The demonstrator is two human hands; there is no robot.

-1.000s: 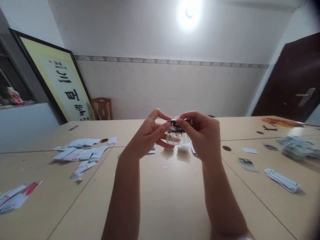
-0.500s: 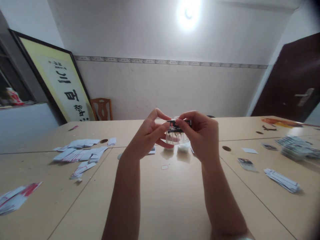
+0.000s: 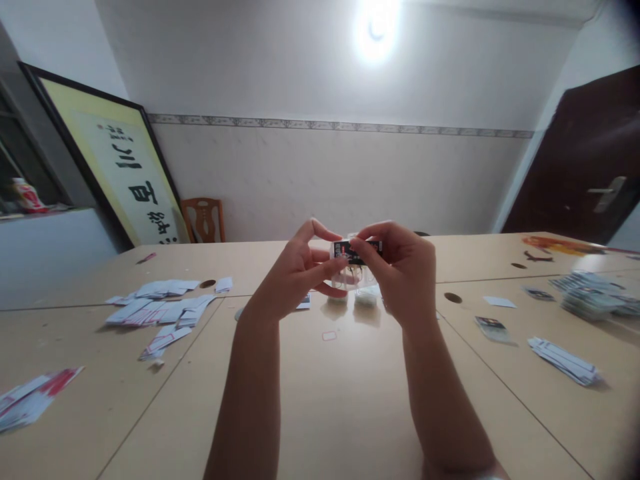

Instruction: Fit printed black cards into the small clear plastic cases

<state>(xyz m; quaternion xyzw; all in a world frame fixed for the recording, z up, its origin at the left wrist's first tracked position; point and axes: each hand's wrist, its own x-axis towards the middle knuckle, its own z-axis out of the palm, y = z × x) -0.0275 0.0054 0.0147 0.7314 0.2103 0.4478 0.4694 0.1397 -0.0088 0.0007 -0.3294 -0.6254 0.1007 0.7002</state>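
Observation:
Raised above the table's middle is a small clear plastic pack with a black printed label along its upper part. Dark curved bits, perhaps hooks, show through the plastic. My left hand is closed on the pack's left side, its thumb on the label's lower left edge. At the right, my right hand pinches the label end between thumb and fingers. Behind and below the hands stand two small clear containers, partly hidden by the hands. A small red-edged sticker lies on the table nearer to me.
White paper slips lie heaped at the left, with more slips near the left edge. To the right are a stack of clear packs, a single pack and a bundle of slips. A cable hole pierces the table.
My left thumb has slid down from the label's face to its lower edge, uncovering more of its left end. The pack and my right hand stay nearly in place.

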